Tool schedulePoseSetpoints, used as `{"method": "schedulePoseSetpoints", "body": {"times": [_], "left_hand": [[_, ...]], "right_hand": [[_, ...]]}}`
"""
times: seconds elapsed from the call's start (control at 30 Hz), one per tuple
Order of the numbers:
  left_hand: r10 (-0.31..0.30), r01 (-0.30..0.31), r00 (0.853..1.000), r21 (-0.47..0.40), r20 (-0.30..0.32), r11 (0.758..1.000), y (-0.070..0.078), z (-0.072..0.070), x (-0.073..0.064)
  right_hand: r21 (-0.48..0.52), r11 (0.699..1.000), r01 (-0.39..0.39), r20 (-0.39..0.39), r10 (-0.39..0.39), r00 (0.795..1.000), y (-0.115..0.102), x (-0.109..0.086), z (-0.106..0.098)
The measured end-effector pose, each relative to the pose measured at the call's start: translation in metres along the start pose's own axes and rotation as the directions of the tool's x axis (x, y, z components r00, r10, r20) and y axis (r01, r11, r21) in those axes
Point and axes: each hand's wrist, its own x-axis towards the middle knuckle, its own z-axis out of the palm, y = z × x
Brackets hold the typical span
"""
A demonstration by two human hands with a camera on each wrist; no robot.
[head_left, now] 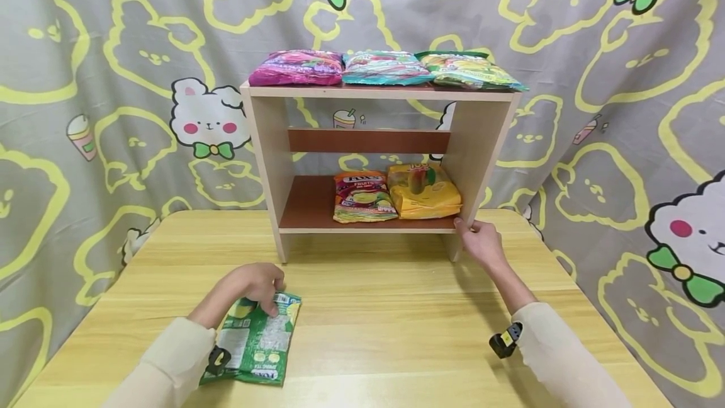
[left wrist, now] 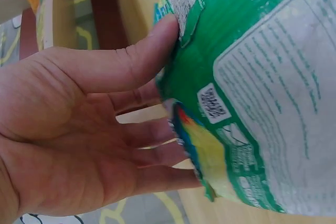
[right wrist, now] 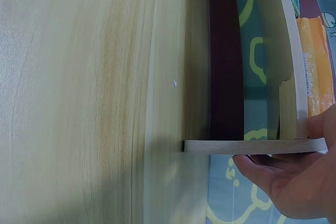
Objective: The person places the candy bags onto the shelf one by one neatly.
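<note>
A green candy bag [head_left: 257, 345] marked Fox's lies back side up on the table's front left. My left hand [head_left: 258, 284] holds its far edge: in the left wrist view the thumb [left wrist: 152, 45] presses on the printed face and the other fingers reach behind the edge. My right hand [head_left: 481, 244] grips the right side panel [head_left: 486, 150] of a small two-tier shelf [head_left: 362, 230] near its lower board. In the right wrist view, the panel's edge [right wrist: 252, 147] runs between thumb and fingers. Close to that thumb, a yellow mango candy bag [head_left: 427, 197] rests on the lower board.
Beside the yellow bag lies a red Fox's Fruits bag [head_left: 365, 199]. Along the top board sit a purple bag [head_left: 297, 68], a light blue bag [head_left: 385, 68] and a green-yellow bag [head_left: 470, 71]. Patterned curtain [head_left: 141, 143] surrounds the wooden table [head_left: 368, 326].
</note>
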Motion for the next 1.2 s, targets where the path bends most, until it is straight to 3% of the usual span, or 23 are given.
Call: {"method": "schedulePoseSetpoints", "body": {"times": [0.33, 0.53, 0.67, 0.83, 1.03, 1.2], "left_hand": [[0.032, -0.032, 0.999, -0.008, -0.004, 0.999, 0.004, -0.005, 0.002], [0.055, -0.056, 0.998, -0.079, -0.021, 0.995, 0.006, -0.009, 0.003], [0.102, -0.102, 0.995, -0.021, -0.004, 0.995, 0.007, -0.015, 0.004], [0.176, -0.176, 0.984, -0.006, 0.004, 0.984, 0.012, -0.022, 0.003], [0.229, -0.232, 0.971, -0.046, -0.06, 0.972, 0.024, -0.03, 0.0], [0.305, -0.313, 0.945, -0.064, -0.114, 0.947, 0.035, -0.037, 0.001]], "right_hand": [[-0.007, 1.0, -0.002, -0.004, 0.002, 1.0, 0.0, 0.001, 0.0], [-0.011, 1.0, 0.004, 0.0, -0.004, 1.0, 0.002, 0.001, 0.001], [-0.006, 1.0, 0.007, 0.0, -0.007, 1.0, 0.002, 0.001, 0.001], [-0.01, 1.0, 0.01, -0.006, -0.01, 1.0, 0.001, 0.001, 0.001], [-0.012, 1.0, 0.005, -0.006, -0.005, 1.0, 0.0, 0.002, 0.0], [0.001, 1.0, 0.003, -0.004, -0.003, 1.0, 0.001, 0.002, 0.0]]}}
